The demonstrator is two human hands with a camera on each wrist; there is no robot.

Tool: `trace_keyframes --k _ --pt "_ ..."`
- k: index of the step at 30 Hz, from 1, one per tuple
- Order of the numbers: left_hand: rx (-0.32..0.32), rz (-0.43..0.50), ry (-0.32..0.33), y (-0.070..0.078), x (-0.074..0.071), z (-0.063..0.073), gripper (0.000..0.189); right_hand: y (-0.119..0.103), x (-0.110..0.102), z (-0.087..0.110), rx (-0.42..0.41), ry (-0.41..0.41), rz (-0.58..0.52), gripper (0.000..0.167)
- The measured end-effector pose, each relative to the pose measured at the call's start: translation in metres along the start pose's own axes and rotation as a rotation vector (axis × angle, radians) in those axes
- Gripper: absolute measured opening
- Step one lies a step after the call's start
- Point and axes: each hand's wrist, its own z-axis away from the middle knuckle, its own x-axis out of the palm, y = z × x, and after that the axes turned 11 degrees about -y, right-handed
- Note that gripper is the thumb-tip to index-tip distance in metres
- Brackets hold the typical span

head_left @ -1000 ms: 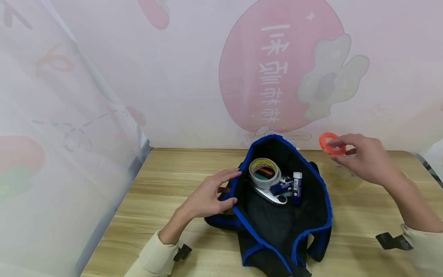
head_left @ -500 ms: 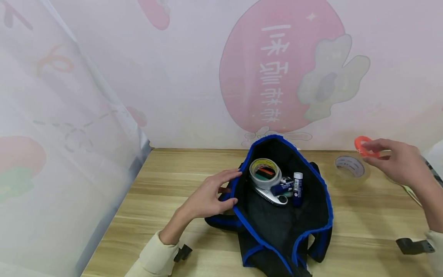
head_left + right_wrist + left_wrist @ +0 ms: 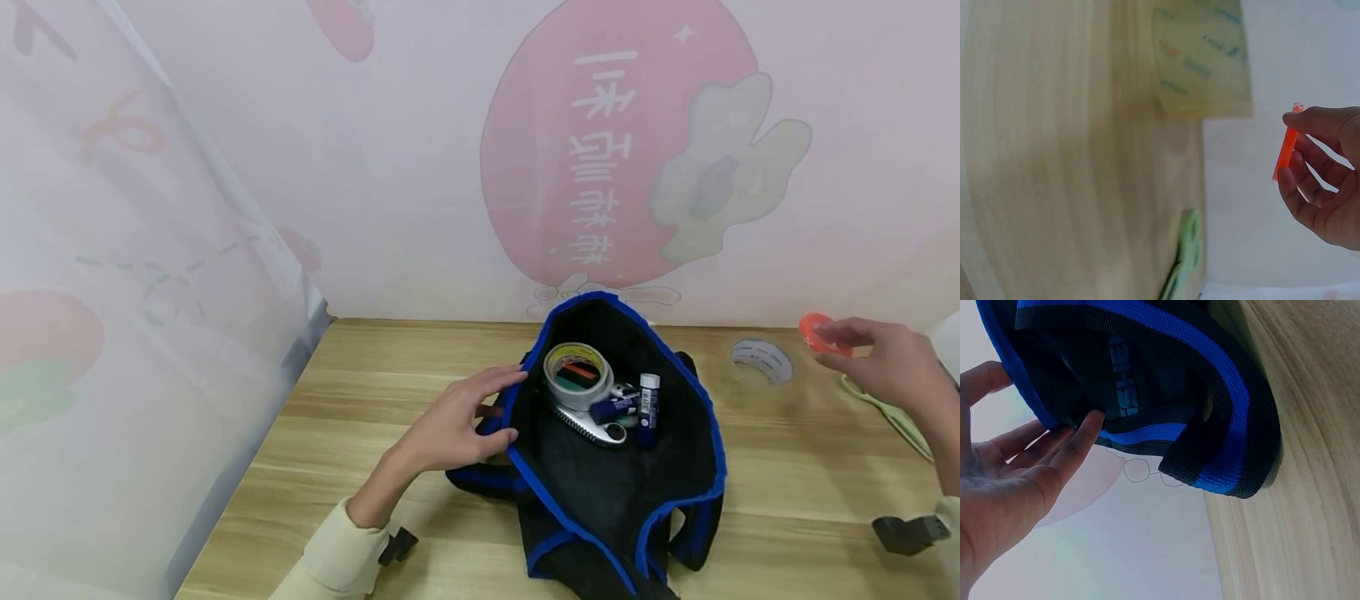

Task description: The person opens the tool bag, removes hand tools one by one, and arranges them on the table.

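A black bag with blue trim (image 3: 615, 483) stands with its mouth wide and facing up. My left hand (image 3: 450, 421) holds its left rim, thumb and index fingertip at the edge; in the left wrist view, other fingers (image 3: 1075, 447) touch the outside. Inside the bag lie a grey tape roll (image 3: 562, 387), a silver utility knife (image 3: 588, 427) and two dark blue glue sticks (image 3: 648, 412). At the far right, my right hand (image 3: 888, 367) pinches a small red-orange tape roll (image 3: 1286, 147) between thumb and fingers, raised above the table.
A wide clear tape roll (image 3: 763, 360) stands on the table (image 3: 390, 367) right of the bag. Green-handled scissors (image 3: 1190, 244) lie beyond it, near the right hand. A printed white and pink sheet (image 3: 405, 167) backs the table.
My right hand has moved to the right, away from the bag, carrying the red-orange tape roll. The clear tape roll and the scissors have come into sight. My left hand has stayed on the rim.
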Motion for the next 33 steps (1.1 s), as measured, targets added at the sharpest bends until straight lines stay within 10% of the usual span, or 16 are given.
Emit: trace_keyframes --k 13,33 --pt "0.000 -0.004 -0.002 0.000 0.000 0.000 0.072 0.046 0.028 -0.020 -0.147 -0.008 0.008 0.034" --pt "-0.002 -0.004 -0.004 0.001 -0.001 0.000 0.072 0.047 0.037 -0.020 -0.092 -0.144 0.041 0.045"
